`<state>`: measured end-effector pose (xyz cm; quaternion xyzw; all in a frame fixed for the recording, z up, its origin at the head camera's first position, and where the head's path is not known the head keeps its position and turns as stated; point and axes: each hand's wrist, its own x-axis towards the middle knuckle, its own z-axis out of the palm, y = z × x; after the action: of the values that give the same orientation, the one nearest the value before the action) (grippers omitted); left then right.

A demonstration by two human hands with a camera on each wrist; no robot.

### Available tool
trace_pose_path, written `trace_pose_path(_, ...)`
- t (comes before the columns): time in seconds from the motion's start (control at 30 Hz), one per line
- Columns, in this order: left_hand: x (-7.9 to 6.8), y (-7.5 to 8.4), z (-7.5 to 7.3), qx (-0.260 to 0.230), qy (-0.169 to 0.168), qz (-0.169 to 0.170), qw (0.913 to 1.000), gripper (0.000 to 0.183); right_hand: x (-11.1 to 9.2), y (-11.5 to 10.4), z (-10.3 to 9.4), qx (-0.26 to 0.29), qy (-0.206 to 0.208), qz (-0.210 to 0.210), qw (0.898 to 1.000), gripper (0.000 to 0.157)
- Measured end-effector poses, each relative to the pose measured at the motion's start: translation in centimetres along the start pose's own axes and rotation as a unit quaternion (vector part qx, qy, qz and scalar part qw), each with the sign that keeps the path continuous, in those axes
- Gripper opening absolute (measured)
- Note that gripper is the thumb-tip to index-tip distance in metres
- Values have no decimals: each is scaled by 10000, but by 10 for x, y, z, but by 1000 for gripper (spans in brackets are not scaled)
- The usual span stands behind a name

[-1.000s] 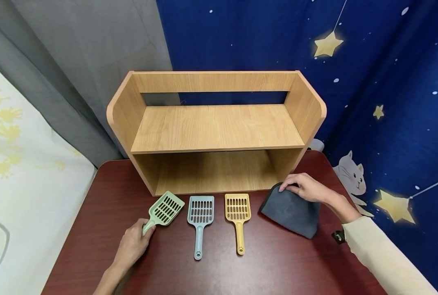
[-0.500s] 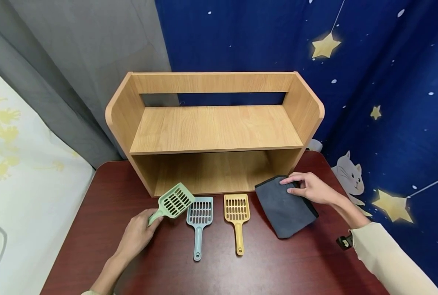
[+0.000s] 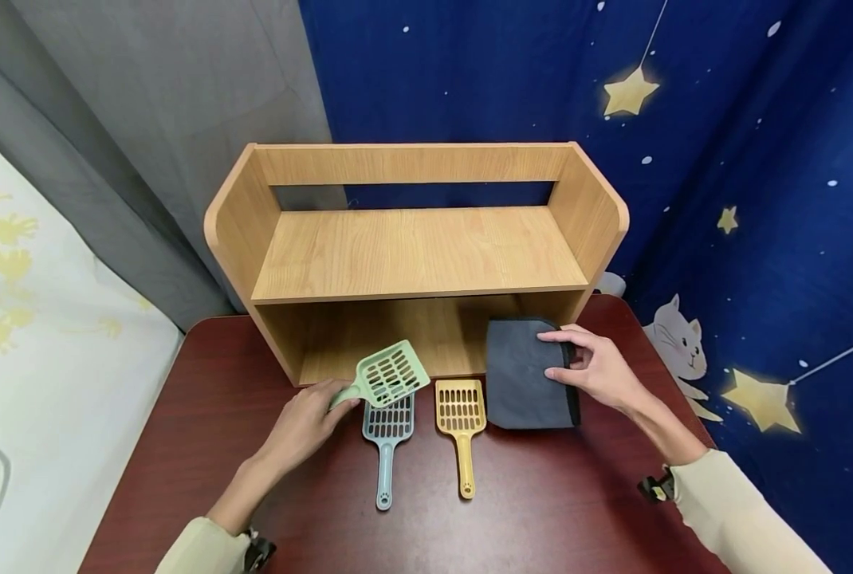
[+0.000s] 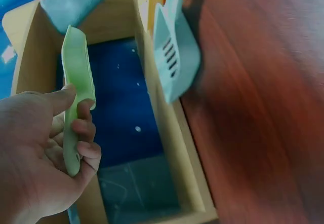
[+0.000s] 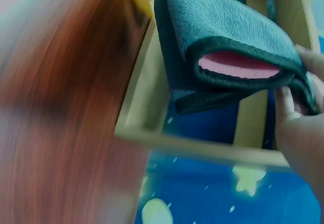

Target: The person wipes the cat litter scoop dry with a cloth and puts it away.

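My left hand (image 3: 300, 426) grips the handle of a green slotted litter scoop (image 3: 379, 392), raised over the head of a blue litter scoop (image 3: 387, 438) on the table. In the left wrist view, fingers and thumb wrap the green scoop's handle (image 4: 71, 143). A yellow litter scoop (image 3: 464, 440) lies to the right of the blue one. My right hand (image 3: 602, 368) pinches the right edge of a folded dark grey cloth (image 3: 527, 375) with black edging, held up before the shelf's lower right part. The right wrist view shows pink inside the cloth's fold (image 5: 238, 64).
A two-level wooden shelf (image 3: 426, 251) stands at the back of the dark red table (image 3: 340, 534). Behind it hang a grey curtain (image 3: 182, 88) and a blue star-patterned curtain (image 3: 469, 72). A white patterned sheet (image 3: 46, 383) slopes along the left side.
My left hand has lifted the green scoop and carried it right, over the blue scoop. The cloth has been raised, turned and shifted left by my right hand.
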<state>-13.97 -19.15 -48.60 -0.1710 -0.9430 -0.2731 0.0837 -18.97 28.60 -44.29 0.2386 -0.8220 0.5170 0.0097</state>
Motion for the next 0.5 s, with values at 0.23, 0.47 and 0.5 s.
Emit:
trace_pose_path(0.23,21,21,8,266,-160,652,9974,28,3,-26,35,-342,985,-736,9918,47)
trace_pose_path(0.47,40,41,21,217,-165,1090,9937,27,20,-47,74,-1692,1385,-1989,9553,48)
trace_pose_path(0.5,42,44,22,150,-177,1060,9941,27,24,-49,79,-1735,1309,-2035,9546,49)
